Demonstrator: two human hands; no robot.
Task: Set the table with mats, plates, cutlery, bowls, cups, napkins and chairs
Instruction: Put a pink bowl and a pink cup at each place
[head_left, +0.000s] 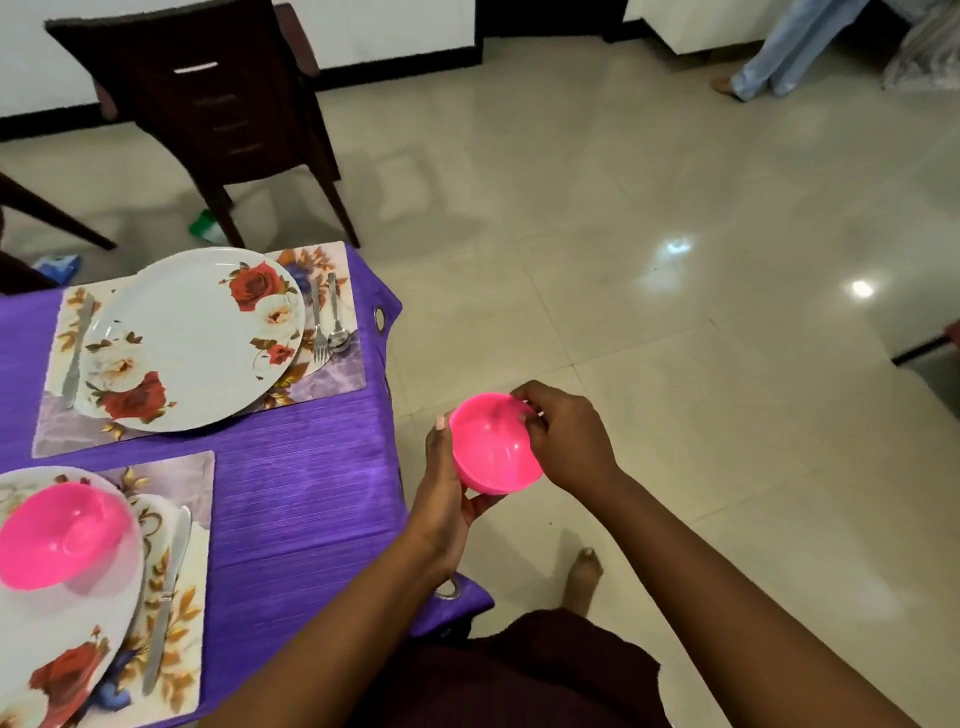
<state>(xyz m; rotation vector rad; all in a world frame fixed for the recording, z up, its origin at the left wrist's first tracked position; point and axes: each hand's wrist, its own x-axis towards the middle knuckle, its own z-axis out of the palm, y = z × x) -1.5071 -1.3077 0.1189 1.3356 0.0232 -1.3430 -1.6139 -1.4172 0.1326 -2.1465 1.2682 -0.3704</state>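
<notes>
A pink plastic bowl is held over the floor just past the table's right edge. My left hand cups it from below and the left, and my right hand pinches its far rim. On the purple tablecloth lie two floral mats. The far mat carries a rose-patterned plate, a knife on its left, and a fork and spoon on its right. The near mat holds a plate with another pink bowl on it and a knife beside it.
A dark wooden chair stands on the tiled floor beyond the table's far corner. Another person's legs show at the top right. My bare foot is on the floor below the bowl. Small litter lies under the chair.
</notes>
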